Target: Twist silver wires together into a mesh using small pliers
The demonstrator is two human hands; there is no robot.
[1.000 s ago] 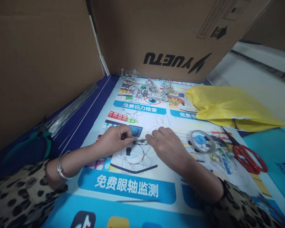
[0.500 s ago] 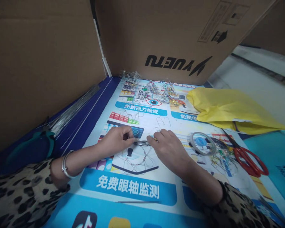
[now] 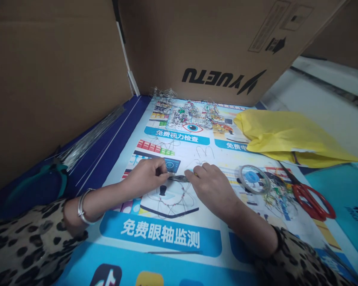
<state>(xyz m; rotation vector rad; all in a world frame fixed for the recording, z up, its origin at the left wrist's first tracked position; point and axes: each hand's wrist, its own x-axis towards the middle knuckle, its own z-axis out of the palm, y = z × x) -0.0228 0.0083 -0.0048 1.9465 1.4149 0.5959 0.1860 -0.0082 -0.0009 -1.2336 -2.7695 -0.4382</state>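
The right hand [image 3: 212,186] grips one pair of pliers [image 3: 177,178]; left of the pliers, the left hand [image 3: 149,173] pinches, on what I cannot tell. One beaded wire loop [image 3: 183,197] lies nearside of them.

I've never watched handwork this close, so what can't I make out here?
All in the head view:
- Most of the handles of the pliers: covered by the right hand.
- Whether the left hand pinches wire: too small to tell.
- Inside of the yellow bag: hidden by its own material.
- Teal item: cut off by right edge.
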